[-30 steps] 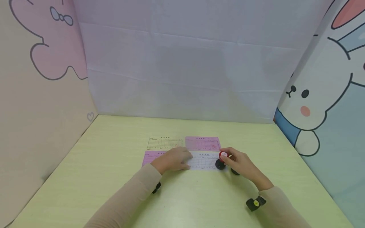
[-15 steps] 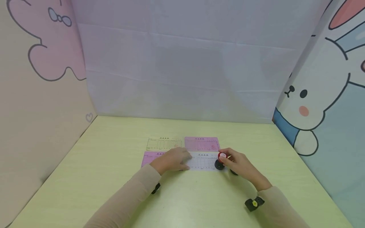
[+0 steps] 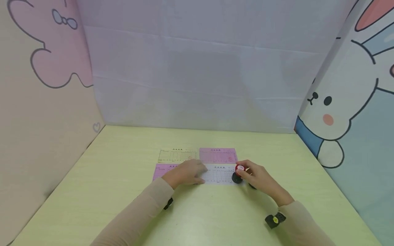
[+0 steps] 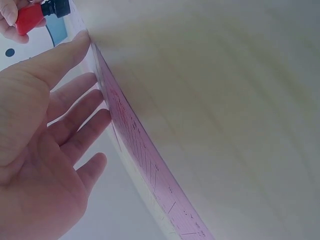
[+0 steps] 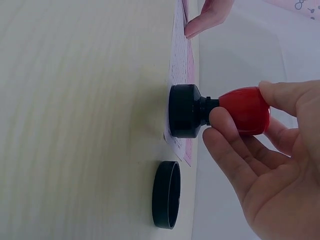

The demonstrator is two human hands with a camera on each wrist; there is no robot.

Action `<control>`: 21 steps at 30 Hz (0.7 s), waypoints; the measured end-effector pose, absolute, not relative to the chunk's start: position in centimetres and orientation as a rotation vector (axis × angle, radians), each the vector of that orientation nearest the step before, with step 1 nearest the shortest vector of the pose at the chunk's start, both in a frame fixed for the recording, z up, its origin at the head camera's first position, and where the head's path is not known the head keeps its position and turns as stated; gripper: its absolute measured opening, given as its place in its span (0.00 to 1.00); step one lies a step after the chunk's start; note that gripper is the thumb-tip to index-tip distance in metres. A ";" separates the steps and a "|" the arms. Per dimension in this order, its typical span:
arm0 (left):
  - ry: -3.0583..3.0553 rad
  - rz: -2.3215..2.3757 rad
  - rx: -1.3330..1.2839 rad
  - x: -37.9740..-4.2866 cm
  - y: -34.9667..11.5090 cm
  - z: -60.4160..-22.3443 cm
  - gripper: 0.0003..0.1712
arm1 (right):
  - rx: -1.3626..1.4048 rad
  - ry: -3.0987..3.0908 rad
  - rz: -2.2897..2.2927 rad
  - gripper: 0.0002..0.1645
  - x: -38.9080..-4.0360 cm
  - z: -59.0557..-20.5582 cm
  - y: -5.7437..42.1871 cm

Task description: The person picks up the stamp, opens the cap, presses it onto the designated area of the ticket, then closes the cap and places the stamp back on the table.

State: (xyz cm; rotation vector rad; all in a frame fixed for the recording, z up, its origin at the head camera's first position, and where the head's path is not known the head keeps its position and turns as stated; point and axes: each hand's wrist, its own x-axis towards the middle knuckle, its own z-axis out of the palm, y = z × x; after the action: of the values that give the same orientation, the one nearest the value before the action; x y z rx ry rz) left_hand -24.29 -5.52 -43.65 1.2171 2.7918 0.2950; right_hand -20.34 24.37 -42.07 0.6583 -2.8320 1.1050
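Observation:
My right hand (image 3: 257, 176) grips the red handle of a stamp (image 5: 245, 110). The stamp's round black base stands on the right end of a white printed form (image 3: 218, 174), seen in the head and right wrist views. My left hand (image 3: 186, 172) rests with its fingertips at the left side of that form, fingers extended and spread in the left wrist view. Partly under the left hand lies a purple form (image 3: 160, 169). A round black stamp cap (image 5: 167, 195) sits on the table by the right hand, partly hidden by it in the head view.
Behind the white form lies a pink form (image 3: 218, 155) with a red mark at its right. To its left is a yellow form (image 3: 176, 155), also with a red mark. The pale table (image 3: 197, 215) ends at a white backdrop (image 3: 197, 68) and printed side panels.
The head view shifted slightly early on. Both hands and the stamp otherwise keep their places on the white form.

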 end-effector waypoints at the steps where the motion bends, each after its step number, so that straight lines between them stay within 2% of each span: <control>1: 2.794 0.297 1.218 -24.3 -5.5 -43.7 0.27 | 0.666 -2.828 1.106 0.22 -20.3 -42.0 24.4; 21: 2.789 0.301 1.199 -24.5 -5.6 -43.9 0.28 | 0.680 -2.821 1.122 0.22 -20.4 -42.3 24.4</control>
State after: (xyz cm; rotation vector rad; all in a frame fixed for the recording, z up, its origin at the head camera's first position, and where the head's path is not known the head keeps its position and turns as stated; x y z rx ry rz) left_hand -24.51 -5.60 -43.94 1.1992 2.7888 0.3010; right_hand -20.36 24.44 -42.27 0.6802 -2.8212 1.1221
